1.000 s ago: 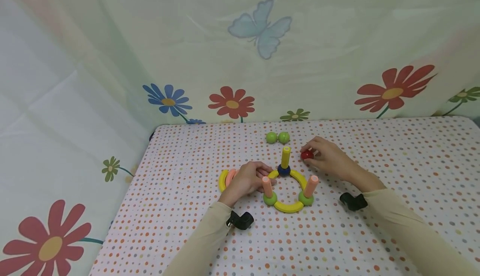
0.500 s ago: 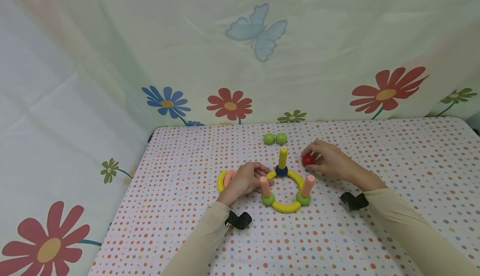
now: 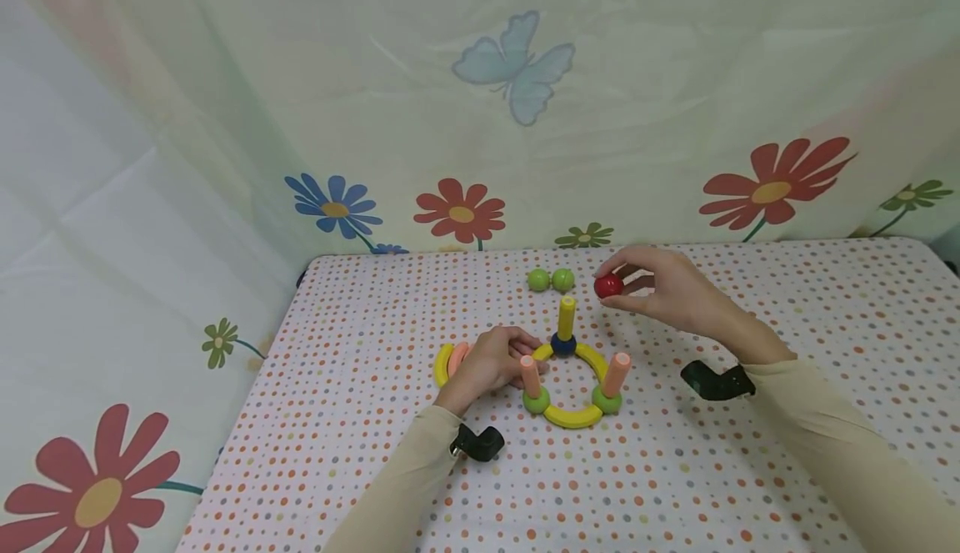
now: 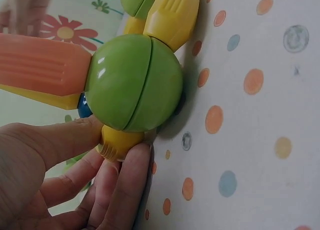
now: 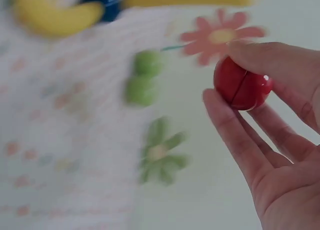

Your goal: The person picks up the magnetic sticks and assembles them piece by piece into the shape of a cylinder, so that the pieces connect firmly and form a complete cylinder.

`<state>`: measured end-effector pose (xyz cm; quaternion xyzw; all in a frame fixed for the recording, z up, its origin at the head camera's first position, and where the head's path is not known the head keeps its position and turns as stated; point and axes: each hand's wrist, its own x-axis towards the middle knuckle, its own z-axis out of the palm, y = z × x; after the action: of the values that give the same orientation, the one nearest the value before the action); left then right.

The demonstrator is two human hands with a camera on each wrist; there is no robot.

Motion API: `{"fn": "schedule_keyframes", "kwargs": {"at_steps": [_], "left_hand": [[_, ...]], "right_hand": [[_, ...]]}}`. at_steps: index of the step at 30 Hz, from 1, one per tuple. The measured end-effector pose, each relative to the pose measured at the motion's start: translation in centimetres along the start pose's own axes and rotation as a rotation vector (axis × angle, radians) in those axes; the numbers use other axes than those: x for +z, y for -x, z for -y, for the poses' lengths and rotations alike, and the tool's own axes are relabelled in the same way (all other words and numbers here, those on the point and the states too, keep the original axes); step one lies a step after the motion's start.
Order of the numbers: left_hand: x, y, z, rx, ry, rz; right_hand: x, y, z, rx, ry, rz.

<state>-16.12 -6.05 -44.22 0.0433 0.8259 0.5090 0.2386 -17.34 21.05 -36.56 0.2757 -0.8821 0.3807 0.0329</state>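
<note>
My right hand [image 3: 678, 293] pinches a glossy red ball [image 3: 608, 286] between thumb and fingertips, raised off the table; the right wrist view shows a seam across the ball [image 5: 239, 87]. On the table lies a ring of yellow curved pieces [image 3: 572, 416] joined by a dark blue ball [image 3: 563, 344] and two green balls [image 3: 536, 401]. A yellow rod [image 3: 567, 319] stands up from the blue ball, and pink rods [image 3: 617, 374] from the green ones. My left hand [image 3: 489, 363] holds the ring's left yellow curved piece [image 4: 119, 142], thumb and fingers around it, beside a green ball [image 4: 130, 85].
Two loose green balls [image 3: 551, 279] sit behind the ring, side by side. Left of my left hand lie a yellow curved piece [image 3: 441, 367] and a pink curved piece [image 3: 457, 359], partly hidden. A flowered curtain [image 3: 360, 103] hangs behind the dotted table [image 3: 360, 386].
My right hand has lifted the red ball and carried it toward the back of the table, nearer the loose green balls. The left hand and the ring stay in place.
</note>
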Motion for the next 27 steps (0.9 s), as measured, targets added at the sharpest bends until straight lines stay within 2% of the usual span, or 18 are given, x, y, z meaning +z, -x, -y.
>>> {"fn": "schedule_keyframes", "kwargs": {"at_steps": [4, 8, 13, 27], "left_hand": [[-0.1, 0.0, 0.1, 0.01, 0.004, 0.0], [-0.1, -0.1, 0.1, 0.008, -0.002, -0.005], [0.0, -0.1, 0.1, -0.003, 0.008, -0.002], [-0.1, -0.2, 0.4, 0.015, 0.013, 0.006]], "right_hand": [[-1.1, -1.4, 2.7, -0.124, -0.026, -0.016], [-1.3, -2.4, 4.4, -0.192, -0.021, 0.051], [-0.7, -2.7, 4.7, -0.162, -0.007, 0.116], [0.6, -2.5, 3.9, -0.133, 0.022, 0.152]]}}
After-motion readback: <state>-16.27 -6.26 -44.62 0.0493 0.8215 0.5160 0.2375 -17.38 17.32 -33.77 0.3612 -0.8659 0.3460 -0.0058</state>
